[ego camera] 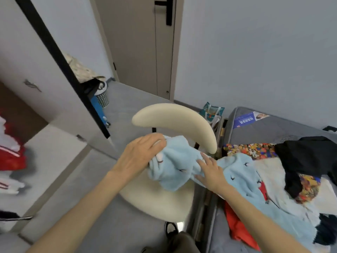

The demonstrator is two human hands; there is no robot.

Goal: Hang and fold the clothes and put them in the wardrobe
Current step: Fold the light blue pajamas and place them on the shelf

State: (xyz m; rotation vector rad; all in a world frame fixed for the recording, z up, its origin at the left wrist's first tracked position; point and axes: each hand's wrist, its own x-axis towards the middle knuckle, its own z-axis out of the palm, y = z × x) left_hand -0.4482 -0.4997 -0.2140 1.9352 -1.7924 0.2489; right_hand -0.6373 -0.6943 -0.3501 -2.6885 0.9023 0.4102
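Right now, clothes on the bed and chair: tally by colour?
light blue garment: 1
black garment: 1
red garment: 1
multicolour print garment: 1
white fleecy piece: 1
dark fluffy piece: 1
Total: 6 visible; more may lie buried in the pile.
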